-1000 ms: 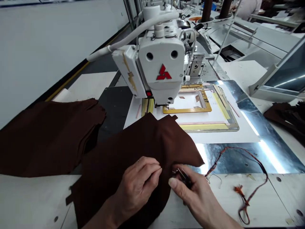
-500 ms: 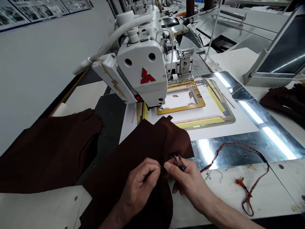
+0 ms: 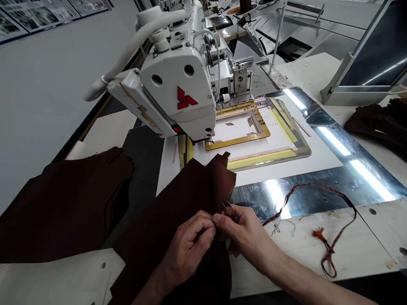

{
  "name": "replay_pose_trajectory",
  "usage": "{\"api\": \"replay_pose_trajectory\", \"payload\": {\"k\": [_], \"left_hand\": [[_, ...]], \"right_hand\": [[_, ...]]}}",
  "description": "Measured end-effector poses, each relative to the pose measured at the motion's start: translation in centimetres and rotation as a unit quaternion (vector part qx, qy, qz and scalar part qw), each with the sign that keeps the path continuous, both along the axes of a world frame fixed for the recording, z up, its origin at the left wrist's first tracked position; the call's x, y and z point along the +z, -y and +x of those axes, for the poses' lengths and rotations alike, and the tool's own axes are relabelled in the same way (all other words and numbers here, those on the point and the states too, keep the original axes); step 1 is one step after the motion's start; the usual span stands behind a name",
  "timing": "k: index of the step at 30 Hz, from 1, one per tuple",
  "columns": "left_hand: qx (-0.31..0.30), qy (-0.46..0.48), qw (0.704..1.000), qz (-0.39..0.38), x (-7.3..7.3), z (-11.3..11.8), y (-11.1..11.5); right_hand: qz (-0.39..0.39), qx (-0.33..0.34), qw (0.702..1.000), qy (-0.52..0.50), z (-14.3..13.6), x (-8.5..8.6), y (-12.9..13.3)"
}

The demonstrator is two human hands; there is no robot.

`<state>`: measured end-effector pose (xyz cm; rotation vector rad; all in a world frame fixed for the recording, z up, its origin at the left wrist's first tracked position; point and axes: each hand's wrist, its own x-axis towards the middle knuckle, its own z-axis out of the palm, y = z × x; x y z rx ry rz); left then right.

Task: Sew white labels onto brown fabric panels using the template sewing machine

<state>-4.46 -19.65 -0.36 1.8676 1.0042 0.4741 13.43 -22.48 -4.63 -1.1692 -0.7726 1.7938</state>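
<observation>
Cloth [image 3: 168, 203] is pinched in your left hand [image 3: 190, 243]; your right hand [image 3: 249, 235] grasps snips [image 3: 235, 218], blades toward eleven o'clock: angle their tips clear of the fold.

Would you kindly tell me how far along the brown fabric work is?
In hand is one brown piece, pinched by the left hand, with snips in the right hand. Whether the left stack or the right pile is done or remaining, the picture does not settle.
</observation>
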Motion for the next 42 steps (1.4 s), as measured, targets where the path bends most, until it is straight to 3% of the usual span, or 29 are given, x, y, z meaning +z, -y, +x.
{"api": "replay_pose_trajectory", "payload": {"k": [9, 18, 22, 25, 27, 30, 32, 34, 36, 39, 42], "left_hand": [[0.016, 0.035, 0.999, -0.013, -0.9, -1.0, -0.2], [0.018, 0.038, 0.999, -0.033, -0.8, -1.1, -0.4], [0.034, 0.004, 0.996, 0.076, -0.7, -1.4, -0.8], [0.030, -0.120, 0.970, 0.209, -1.2, -2.6, -1.7], [0.019, -0.239, 0.938, 0.251, -1.8, -3.6, -2.3], [0.006, -0.344, 0.901, 0.264, -2.7, -4.7, -2.9], [0.001, -0.358, 0.894, 0.270, -3.0, -5.0, -3.1], [0.003, -0.361, 0.890, 0.279, -3.0, -5.2, -3.3], [0.008, -0.363, 0.885, 0.291, -3.0, -5.6, -3.4], [0.014, -0.367, 0.878, 0.306, -3.1, -6.8, -3.4], [0.024, -0.375, 0.870, 0.319, -3.6, -8.5, -2.8]], "right_hand": [[0.022, -0.067, 0.986, -0.148, -1.0, -0.3, 1.0], [0.021, -0.074, 0.985, -0.154, -1.5, -0.2, 1.1], [0.034, -0.090, 0.990, -0.099, -0.2, 0.2, 0.8], [0.084, -0.107, 0.989, 0.056, 3.6, 0.1, 0.3], [0.138, -0.134, 0.953, 0.233, 6.7, -0.1, -0.2], [0.242, -0.186, 0.830, 0.467, 10.0, -0.4, -0.8], [0.346, -0.139, 0.773, 0.514, 10.1, -0.6, -1.0], [0.422, -0.032, 0.739, 0.524, 8.9, -1.1, -1.0], [0.440, 0.057, 0.695, 0.566, 7.4, -2.0, -1.1], [0.444, 0.114, 0.616, 0.640, 6.7, -3.5, -1.5], [0.462, 0.135, 0.588, 0.650, 7.9, -4.5, -2.0]]}}
